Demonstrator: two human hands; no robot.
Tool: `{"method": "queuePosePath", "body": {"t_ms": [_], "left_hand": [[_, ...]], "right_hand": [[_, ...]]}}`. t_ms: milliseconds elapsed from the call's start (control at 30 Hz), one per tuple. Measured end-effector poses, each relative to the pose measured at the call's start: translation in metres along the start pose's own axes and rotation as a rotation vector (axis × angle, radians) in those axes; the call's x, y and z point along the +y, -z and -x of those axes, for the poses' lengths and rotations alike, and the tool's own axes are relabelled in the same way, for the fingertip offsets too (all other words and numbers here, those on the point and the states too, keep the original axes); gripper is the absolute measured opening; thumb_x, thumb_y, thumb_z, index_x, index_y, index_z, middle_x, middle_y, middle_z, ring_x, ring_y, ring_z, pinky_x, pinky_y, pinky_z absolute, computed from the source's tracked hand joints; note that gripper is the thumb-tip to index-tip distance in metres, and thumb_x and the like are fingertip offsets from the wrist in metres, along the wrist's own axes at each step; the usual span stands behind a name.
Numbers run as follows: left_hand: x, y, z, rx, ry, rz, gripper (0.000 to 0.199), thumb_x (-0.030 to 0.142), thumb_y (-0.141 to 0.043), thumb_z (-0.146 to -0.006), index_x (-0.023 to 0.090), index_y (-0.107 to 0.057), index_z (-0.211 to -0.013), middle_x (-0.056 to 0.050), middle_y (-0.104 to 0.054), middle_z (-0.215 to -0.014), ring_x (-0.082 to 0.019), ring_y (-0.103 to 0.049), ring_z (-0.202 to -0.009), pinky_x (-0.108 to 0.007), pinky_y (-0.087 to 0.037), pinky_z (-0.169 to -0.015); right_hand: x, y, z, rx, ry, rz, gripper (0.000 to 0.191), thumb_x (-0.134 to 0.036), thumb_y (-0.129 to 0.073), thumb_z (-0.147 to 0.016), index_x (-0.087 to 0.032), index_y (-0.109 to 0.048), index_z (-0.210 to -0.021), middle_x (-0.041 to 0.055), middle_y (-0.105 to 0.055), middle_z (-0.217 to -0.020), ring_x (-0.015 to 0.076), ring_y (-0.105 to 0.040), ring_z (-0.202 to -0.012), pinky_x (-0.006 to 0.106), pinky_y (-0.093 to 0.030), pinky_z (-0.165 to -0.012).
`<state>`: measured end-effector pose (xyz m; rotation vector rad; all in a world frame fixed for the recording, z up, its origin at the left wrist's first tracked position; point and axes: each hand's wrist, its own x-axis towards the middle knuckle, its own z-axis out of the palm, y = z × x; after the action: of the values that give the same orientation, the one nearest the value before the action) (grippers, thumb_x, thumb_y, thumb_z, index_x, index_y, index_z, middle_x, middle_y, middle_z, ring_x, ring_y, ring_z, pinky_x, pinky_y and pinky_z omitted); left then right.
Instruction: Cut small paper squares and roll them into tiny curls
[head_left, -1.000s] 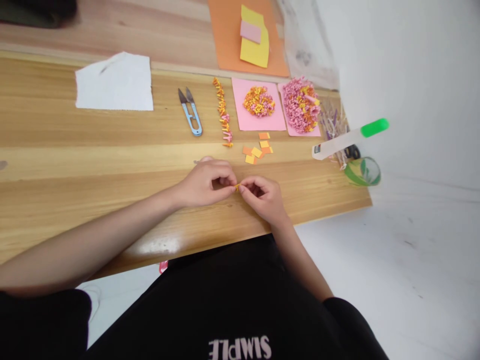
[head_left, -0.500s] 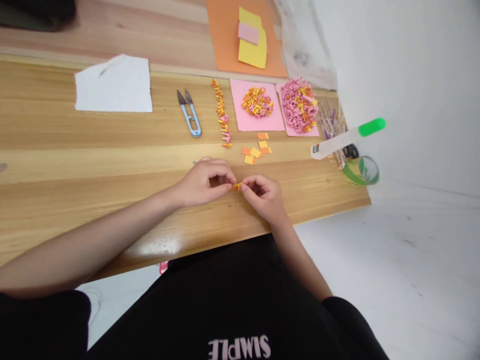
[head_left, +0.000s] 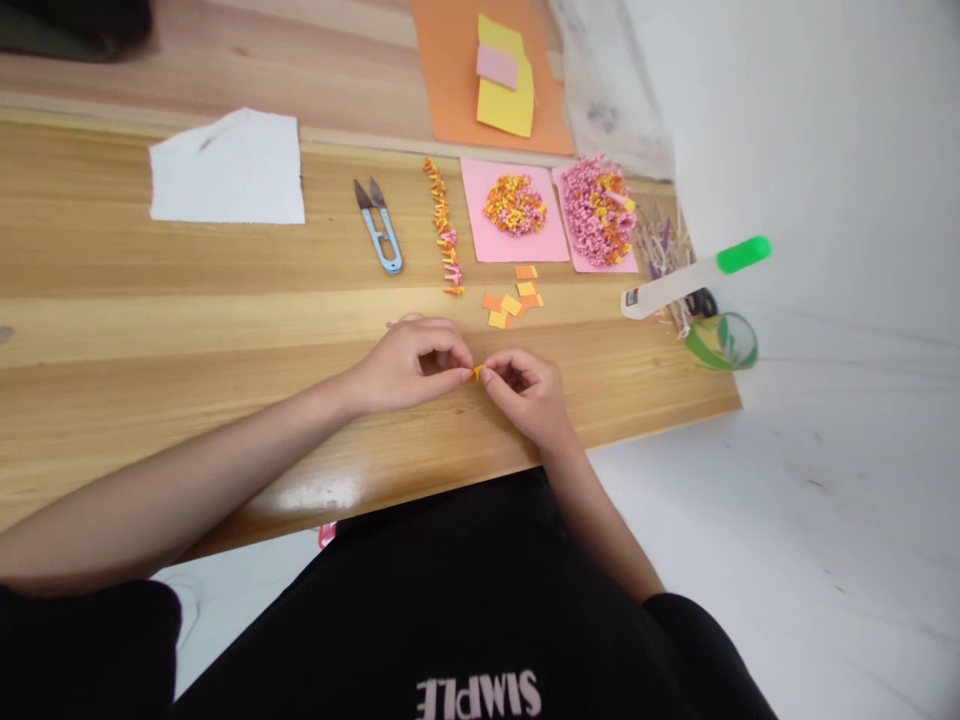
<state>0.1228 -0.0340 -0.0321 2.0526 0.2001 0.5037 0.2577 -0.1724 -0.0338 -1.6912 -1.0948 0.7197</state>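
Between my two hands, just above the wooden table, is a small orange-and-yellow paper piece point(head_left: 478, 373). Thumb and fingertips of my left hand point(head_left: 420, 365) pinch its left end, covering most of that side. My right hand point(head_left: 528, 392) pinches the right end between thumb and forefinger. Beyond my hands lie several small orange and yellow paper rectangles point(head_left: 511, 305), some overlapping. A column of small folded orange and pink paper pieces point(head_left: 441, 215) runs away from me. Left of it rest blue thread snips point(head_left: 381, 228), blades pointing away.
Two pink paper squares bear piles of tiny pieces, one orange-yellow point(head_left: 515, 205), one mostly pink point(head_left: 596, 212). At the right stand a green-capped glue bottle point(head_left: 697, 277) and a green-patterned glass point(head_left: 724, 342). White paper point(head_left: 227, 170) and an orange sheet point(head_left: 457, 90) lie farther back.
My left fingertips have closed in slightly to the right, so less of the paper piece shows between my hands. Everything else on the table stays in place.
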Motion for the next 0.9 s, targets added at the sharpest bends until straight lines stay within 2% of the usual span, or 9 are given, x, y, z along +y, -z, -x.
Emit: {"method": "queuePosePath", "body": {"t_ms": [433,900], "left_hand": [[-0.0015,-0.0010,-0.0010,0.006,-0.007,-0.011,0.026,0.041,-0.066,-0.083,0.017,-0.069,-0.073,-0.003,-0.066,-0.066,-0.013,-0.058,-0.060,-0.025,-0.044,-0.059],[-0.0036,-0.0024,0.0003,0.035,-0.020,0.000,0.017,0.028,-0.064,-0.084,0.015,-0.070,-0.074,-0.002,-0.065,-0.066,-0.011,-0.057,-0.058,-0.023,-0.043,-0.058]], "right_hand": [[0.0008,-0.0001,0.0004,0.005,0.029,-0.031,0.010,-0.028,-0.062,-0.079,-0.020,-0.062,-0.073,-0.0015,-0.059,-0.060,0.0093,-0.045,-0.049,0.023,-0.037,-0.046],[0.0022,-0.0026,0.0012,0.023,-0.002,-0.051,0.010,-0.028,-0.061,-0.078,-0.019,-0.063,-0.074,-0.0014,-0.059,-0.061,0.0093,-0.047,-0.051,0.022,-0.038,-0.047]]}}
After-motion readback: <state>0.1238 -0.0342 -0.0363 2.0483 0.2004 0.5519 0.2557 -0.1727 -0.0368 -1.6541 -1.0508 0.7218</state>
